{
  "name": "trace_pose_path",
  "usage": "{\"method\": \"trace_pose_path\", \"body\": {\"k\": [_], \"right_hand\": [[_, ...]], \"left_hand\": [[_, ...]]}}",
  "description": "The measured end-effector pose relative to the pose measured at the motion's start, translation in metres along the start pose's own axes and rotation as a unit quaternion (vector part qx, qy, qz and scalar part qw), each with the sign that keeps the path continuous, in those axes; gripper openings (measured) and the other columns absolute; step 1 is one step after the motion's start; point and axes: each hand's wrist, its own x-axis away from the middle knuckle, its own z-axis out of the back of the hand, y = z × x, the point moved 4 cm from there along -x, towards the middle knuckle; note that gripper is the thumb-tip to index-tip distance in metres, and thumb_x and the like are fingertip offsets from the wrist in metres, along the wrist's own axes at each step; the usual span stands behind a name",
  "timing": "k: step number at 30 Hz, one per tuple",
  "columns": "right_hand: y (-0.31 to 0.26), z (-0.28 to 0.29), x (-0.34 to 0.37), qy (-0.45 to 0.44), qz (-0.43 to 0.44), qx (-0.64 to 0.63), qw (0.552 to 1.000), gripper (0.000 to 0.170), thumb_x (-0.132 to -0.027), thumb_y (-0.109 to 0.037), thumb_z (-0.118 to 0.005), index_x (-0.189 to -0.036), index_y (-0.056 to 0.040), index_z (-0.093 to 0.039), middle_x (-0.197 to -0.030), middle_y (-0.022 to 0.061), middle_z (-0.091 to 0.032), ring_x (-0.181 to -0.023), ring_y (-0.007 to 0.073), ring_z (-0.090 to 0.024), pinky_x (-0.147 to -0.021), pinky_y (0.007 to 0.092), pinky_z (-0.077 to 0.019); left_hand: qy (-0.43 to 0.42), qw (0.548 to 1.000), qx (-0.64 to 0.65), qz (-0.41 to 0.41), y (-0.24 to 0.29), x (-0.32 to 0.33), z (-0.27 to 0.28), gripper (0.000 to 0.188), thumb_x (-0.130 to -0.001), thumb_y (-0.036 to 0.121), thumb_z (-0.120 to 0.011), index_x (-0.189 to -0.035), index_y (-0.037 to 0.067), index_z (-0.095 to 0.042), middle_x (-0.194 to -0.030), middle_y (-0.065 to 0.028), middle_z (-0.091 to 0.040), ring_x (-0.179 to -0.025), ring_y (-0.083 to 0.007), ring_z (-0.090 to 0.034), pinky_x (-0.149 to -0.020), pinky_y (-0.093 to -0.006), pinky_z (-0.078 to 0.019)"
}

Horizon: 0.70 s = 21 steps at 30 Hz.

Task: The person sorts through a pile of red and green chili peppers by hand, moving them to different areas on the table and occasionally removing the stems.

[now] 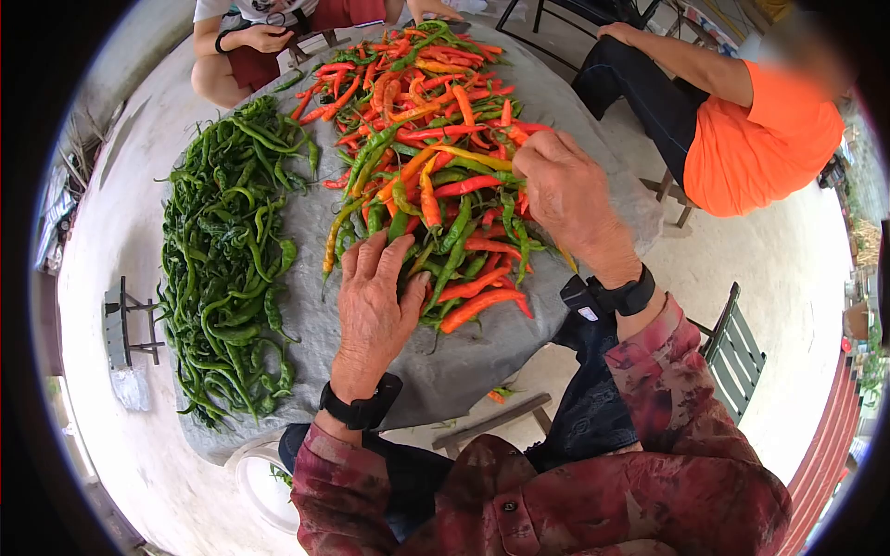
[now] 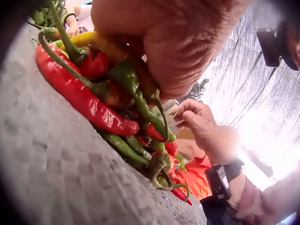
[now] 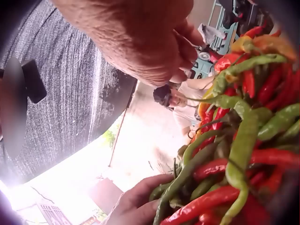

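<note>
A mixed heap of red, orange, yellow and green chili peppers (image 1: 426, 185) lies on a grey sheet. My left hand (image 1: 375, 296) rests at the heap's near left edge, fingers spread over some green chilies. From the left wrist view, a glossy red chili (image 2: 84, 93) and a twisted green one (image 2: 138, 93) lie just below that hand. My right hand (image 1: 570, 199) is raised over the heap's right side with its fingers curled. In the left wrist view its thumb and forefinger come together, apart from the chilies, and no chili shows in them.
A long pile of green chilies (image 1: 232, 259) lies left on the sheet-covered table (image 1: 324, 380). One person in an orange shirt (image 1: 760, 148) sits at the right; another person's hand (image 1: 269, 39) is at the far end. A green slatted chair (image 1: 735, 357) and a white basin (image 1: 264, 482) stand nearby.
</note>
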Motion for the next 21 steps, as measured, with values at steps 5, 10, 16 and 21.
{"method": "trace_pose_path", "body": {"k": [5, 10, 16, 21], "right_hand": [[-0.052, -0.016, -0.023, 0.041, 0.047, -0.193, 0.979, 0.028, -0.078, -0.003, -0.063, -0.105, -0.0058, -0.064, -0.106, 0.0099, -0.060, -0.110, 0.0286, -0.054, -0.092, 0.0374, -0.0476], [-0.067, -0.057, -0.032, 0.040, 0.145, -0.107, 0.983, 0.033, -0.086, -0.021, -0.064, -0.116, -0.0086, -0.063, -0.109, 0.0102, -0.058, -0.107, 0.0295, -0.053, -0.095, 0.0423, -0.0427], [-0.051, -0.050, -0.020, -0.063, 0.108, -0.090, 0.988, 0.027, -0.080, -0.027, -0.069, -0.101, -0.0095, -0.064, -0.087, 0.0064, -0.060, -0.094, 0.0257, -0.055, -0.086, 0.0432, -0.0436], [-0.022, -0.039, -0.014, -0.049, 0.080, -0.047, 0.994, 0.006, -0.076, -0.011, -0.061, -0.078, -0.0063, -0.062, -0.078, 0.0087, -0.058, -0.085, 0.0293, -0.057, -0.083, 0.0421, -0.0456]], "left_hand": [[-0.002, 1.000, 0.020, -0.014, 0.004, -0.001, -0.003, 0.047, -0.076, 0.013, -0.071, -0.121, 0.007, -0.059, -0.124, -0.0174, -0.056, -0.115, -0.0398, -0.050, -0.097, -0.0473, -0.0433], [-0.008, 0.999, 0.031, -0.041, 0.003, 0.000, -0.003, 0.046, -0.074, 0.012, -0.072, -0.118, 0.006, -0.061, -0.122, -0.0173, -0.057, -0.115, -0.0395, -0.050, -0.098, -0.0460, -0.0436], [0.012, 0.997, 0.060, -0.054, 0.001, 0.001, 0.004, 0.037, -0.081, 0.014, -0.071, -0.115, 0.005, -0.062, -0.112, -0.0149, -0.062, -0.107, -0.0365, -0.056, -0.092, -0.0442, -0.0464], [0.046, 0.995, 0.085, -0.004, -0.009, 0.002, 0.013, 0.029, -0.082, 0.013, -0.070, -0.109, 0.004, -0.063, -0.101, -0.0147, -0.064, -0.095, -0.0360, -0.059, -0.083, -0.0438, -0.0488]]}}
